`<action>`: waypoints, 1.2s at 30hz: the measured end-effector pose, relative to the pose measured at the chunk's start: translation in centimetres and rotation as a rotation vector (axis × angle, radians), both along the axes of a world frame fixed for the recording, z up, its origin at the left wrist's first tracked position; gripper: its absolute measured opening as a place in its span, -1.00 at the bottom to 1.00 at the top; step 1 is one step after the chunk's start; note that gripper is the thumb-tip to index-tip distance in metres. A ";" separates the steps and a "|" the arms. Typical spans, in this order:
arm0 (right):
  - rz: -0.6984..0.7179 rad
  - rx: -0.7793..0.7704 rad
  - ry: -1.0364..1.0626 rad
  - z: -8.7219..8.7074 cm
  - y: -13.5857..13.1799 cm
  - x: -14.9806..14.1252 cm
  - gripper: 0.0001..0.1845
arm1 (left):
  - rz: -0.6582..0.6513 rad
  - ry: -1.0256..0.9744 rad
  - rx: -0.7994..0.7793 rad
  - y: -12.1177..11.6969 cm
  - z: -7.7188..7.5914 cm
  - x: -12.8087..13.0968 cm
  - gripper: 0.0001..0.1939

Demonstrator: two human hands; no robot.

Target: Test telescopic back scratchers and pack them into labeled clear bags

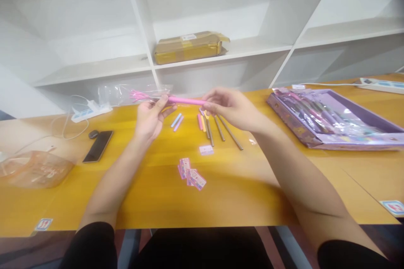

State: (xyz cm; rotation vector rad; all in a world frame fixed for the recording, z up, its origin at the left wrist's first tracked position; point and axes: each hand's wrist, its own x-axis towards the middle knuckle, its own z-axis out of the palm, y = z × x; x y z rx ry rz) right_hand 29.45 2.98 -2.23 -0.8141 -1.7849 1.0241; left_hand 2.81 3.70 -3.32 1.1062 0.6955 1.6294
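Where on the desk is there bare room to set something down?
Bare wood shows between the left forearm and the cards, between the cards and the right forearm, and in front of the purple box, right of that forearm. It is crowded just nearer than the pink stick, where metal rods and short coloured sticks lie.

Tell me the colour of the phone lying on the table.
The flat rectangular phone looks black or very dark, seen in the head view.
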 end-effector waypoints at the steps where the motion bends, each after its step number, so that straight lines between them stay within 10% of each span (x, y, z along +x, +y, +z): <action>1: 0.010 -0.010 0.025 0.1 0.0 0.1 -0.56 | -0.007 0.003 -0.003 0.0 0.1 0.0 -0.57; 19: -0.244 0.522 -0.114 -0.6 -0.3 -1.9 -0.34 | -0.308 0.208 -0.106 -2.2 -2.1 2.6 -0.61; 30: 0.017 0.653 -0.199 -0.9 0.1 -1.2 -0.33 | -0.338 0.315 -0.110 -2.6 0.3 1.3 -0.55; 36: 0.044 0.853 -0.263 -0.9 0.4 -0.5 -0.77 | -0.338 0.290 -0.158 -1.8 0.7 -0.1 -0.59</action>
